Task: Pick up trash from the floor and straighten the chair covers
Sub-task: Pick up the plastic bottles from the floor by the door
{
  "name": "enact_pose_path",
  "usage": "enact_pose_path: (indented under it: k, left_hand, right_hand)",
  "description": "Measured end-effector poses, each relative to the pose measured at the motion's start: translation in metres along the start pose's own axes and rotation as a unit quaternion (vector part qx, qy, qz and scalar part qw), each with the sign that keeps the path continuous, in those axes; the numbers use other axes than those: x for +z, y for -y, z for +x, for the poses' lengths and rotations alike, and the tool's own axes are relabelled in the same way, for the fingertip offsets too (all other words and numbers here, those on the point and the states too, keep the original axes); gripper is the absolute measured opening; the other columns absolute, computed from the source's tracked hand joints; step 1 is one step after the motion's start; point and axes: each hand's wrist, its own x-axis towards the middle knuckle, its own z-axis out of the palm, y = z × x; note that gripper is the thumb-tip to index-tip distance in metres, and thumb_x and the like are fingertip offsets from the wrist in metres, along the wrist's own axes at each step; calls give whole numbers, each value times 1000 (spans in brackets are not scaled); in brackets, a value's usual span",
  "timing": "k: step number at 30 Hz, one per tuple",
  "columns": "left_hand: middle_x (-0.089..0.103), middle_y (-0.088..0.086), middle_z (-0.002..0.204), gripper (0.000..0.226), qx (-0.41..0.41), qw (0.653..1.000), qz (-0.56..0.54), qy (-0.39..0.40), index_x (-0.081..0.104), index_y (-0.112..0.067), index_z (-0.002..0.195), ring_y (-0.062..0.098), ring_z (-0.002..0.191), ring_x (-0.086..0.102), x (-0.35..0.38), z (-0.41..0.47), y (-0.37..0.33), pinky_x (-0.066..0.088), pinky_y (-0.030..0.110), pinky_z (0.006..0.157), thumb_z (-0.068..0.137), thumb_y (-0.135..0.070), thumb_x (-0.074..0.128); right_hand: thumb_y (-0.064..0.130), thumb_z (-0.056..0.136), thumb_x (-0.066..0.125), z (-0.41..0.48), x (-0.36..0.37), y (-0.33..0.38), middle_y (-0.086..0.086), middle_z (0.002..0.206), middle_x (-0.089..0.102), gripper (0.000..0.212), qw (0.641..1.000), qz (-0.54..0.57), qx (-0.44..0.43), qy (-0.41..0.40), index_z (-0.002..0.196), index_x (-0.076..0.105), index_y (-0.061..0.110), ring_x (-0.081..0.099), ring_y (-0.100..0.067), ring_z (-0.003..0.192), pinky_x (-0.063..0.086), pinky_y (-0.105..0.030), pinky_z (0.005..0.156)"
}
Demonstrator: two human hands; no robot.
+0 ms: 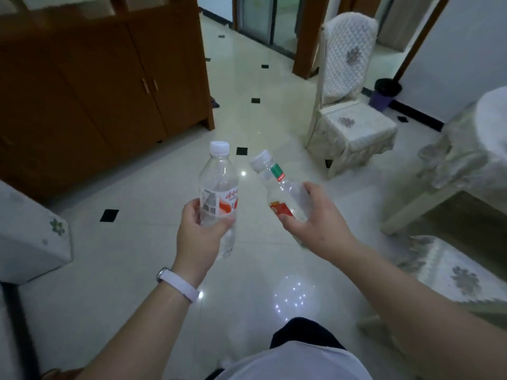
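We see a shiny pale tile floor with small black squares. A brown cupboard is on the left and a white chair cover sits on the chair ahead (a dark bin stands behind it). Our left hand curls round a clear bottle — upright, with an orange label. Our right hand grips a second bottle, tipped left, with a red label. Both bottles are up off the floor — the writing is too blurry to read.

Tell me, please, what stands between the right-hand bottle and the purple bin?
In the head view, the covered chair stands between that bottle and the bin.
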Motion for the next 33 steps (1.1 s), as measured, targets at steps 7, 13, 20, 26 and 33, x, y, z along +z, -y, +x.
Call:
enact_pose_path:
  k: [7,13,20,26,33]
  left_hand:
    - [71,-12,102,47,-13,999,42,31,56,-33,108,5,90,69,53,119,5,53,28,78,73,-17,84]
    - [70,-16,105,50,2,994,98,57,54,-42,108,2,92,68,120,224,-33,54,18,71,73,-23,85]
    - [70,-22,104,49,29,992,92,79,54,-39,110,0,91,69,187,315,-73,53,12,67,74,-22,84]
    - [70,-20,100,49,1,991,100,83,54,-37,107,-1,88,68,207,396,-66,52,11,65,73,-18,84]
    - [71,-16,102,53,-12,993,65,94,56,-34,109,4,91,69,224,535,-55,54,26,77,67,-25,86]
  right_hand:
    - [69,63,60,121,10,-50,20,96,54,49,997,44,64,-28,101,42,42,52,10,88,36,-14,62]
    - [65,63,64,246,-9,-78,19,93,56,46,992,91,87,-30,99,42,45,56,4,81,41,-20,61]
    - [67,63,63,362,-51,-87,29,88,53,43,990,95,93,-46,89,29,57,47,25,82,32,-8,57]
    - [64,65,66,431,-40,-111,15,99,61,60,987,99,118,-37,113,47,34,60,-4,85,40,-12,53]
    - [58,71,73,550,-10,-117,10,120,58,73,987,56,149,-34,132,43,31,60,6,86,44,-10,50]
